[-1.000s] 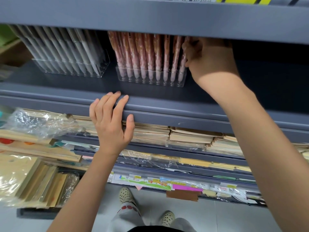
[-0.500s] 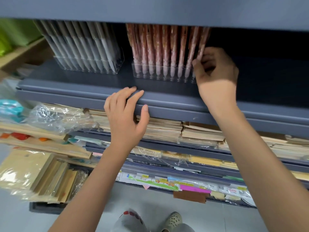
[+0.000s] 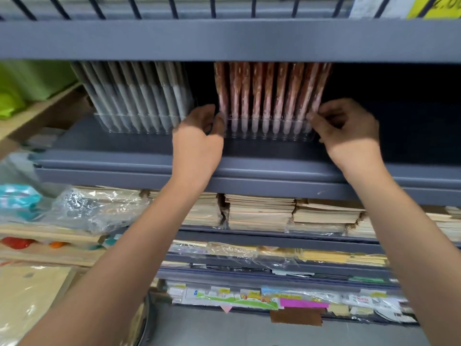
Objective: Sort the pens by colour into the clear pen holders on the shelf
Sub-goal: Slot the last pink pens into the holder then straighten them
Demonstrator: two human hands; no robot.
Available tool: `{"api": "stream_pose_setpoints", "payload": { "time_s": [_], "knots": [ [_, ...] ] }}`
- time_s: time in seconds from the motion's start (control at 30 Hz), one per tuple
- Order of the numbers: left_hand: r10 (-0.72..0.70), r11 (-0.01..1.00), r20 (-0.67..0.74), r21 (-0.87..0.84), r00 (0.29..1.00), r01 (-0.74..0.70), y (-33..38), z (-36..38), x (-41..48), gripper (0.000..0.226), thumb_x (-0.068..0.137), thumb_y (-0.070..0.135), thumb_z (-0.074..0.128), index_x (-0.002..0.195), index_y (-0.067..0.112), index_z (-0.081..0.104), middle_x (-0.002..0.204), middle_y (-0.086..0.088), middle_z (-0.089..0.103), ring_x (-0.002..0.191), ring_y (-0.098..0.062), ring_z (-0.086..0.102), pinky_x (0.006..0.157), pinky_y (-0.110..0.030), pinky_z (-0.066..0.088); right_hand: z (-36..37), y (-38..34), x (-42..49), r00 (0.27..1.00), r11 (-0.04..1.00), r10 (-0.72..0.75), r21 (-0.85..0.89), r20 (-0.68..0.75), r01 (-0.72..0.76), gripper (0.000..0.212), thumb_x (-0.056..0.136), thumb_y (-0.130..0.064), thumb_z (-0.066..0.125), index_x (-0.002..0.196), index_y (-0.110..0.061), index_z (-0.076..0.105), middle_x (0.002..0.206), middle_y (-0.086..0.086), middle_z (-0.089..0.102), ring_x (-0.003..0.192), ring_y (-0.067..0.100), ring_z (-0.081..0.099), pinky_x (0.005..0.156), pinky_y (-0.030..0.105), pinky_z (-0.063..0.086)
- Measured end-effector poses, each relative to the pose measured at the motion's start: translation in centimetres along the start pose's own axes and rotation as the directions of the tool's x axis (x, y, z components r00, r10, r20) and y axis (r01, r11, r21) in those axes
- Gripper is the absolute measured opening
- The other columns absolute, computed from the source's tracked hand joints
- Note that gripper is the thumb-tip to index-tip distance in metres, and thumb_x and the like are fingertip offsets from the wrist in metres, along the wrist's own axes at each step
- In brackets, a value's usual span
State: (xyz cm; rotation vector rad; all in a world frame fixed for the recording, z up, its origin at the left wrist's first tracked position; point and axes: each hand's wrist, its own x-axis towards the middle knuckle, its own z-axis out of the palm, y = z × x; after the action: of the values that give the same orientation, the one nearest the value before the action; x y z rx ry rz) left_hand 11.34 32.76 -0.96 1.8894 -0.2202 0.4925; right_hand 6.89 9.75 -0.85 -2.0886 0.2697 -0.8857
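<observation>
Two clear pen holders stand side by side on the grey shelf (image 3: 154, 156). The left holder (image 3: 139, 126) is full of grey pens (image 3: 139, 93). The right holder (image 3: 268, 132) is full of reddish-brown pens (image 3: 272, 91) with pale tips. My left hand (image 3: 199, 131) grips the right holder's left end, thumb and fingers curled round its corner. My right hand (image 3: 346, 128) pinches the holder's right end, fingers curled against the outermost pen. Both hands are in shadow under the shelf above.
The shelf above (image 3: 224, 38) hangs low over the pens. To the right of the reddish holder the shelf is dark and bare. Below lie stacks of paper notebooks (image 3: 262, 211), wrapped packs (image 3: 82, 208) and flat packets (image 3: 237, 298). Green items (image 3: 15, 96) sit far left.
My left hand left the shelf's front edge and reached up to the reddish pen holder's left end. My right hand slid down from the pen tops to the holder's right end.
</observation>
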Motion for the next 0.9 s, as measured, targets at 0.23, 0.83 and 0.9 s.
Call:
{"api": "stream_pose_setpoints", "payload": {
  "time_s": [0.23,0.83,0.9],
  "knots": [
    [-0.009,0.995,0.007,-0.101,1.0,0.01,-1.3,0.3,1.2,0.014,0.091,0.024,0.071,0.097,0.013,0.076,0.077,0.001,0.071,0.07,-0.009,0.063,0.074,-0.024,0.053,0.2,0.3,0.0,1.0,1.0,-0.027,0.011,0.003,0.027,0.004,0.082,-0.03,0.065,0.082,-0.033,0.063,0.075,-0.012,0.065,0.073,0.018,0.064,0.076,0.051,0.057],
    [-0.093,0.984,-0.03,-0.154,0.995,0.087,-1.7,1.0,2.7,0.024,0.08,0.028,0.084,0.066,0.025,0.064,0.063,0.011,0.068,0.068,-0.017,0.069,0.077,-0.042,0.061,0.0,0.5,0.1,0.998,0.998,-0.056,-0.008,-0.01,0.056,0.018,0.085,-0.025,0.064,0.073,-0.038,0.06,0.072,-0.011,0.067,0.069,0.017,0.067,0.069,0.028,0.053],
    [-0.072,0.986,-0.035,-0.15,0.997,0.066,-1.8,1.0,2.4,0.022,0.081,0.028,0.083,0.068,0.026,0.064,0.066,0.009,0.069,0.067,-0.017,0.068,0.077,-0.042,0.061,0.0,0.5,0.1,0.999,0.999,-0.047,-0.004,-0.014,0.047,0.018,0.085,-0.023,0.064,0.073,-0.036,0.061,0.072,-0.011,0.067,0.07,0.018,0.068,0.069,0.027,0.052]
  ]
}}
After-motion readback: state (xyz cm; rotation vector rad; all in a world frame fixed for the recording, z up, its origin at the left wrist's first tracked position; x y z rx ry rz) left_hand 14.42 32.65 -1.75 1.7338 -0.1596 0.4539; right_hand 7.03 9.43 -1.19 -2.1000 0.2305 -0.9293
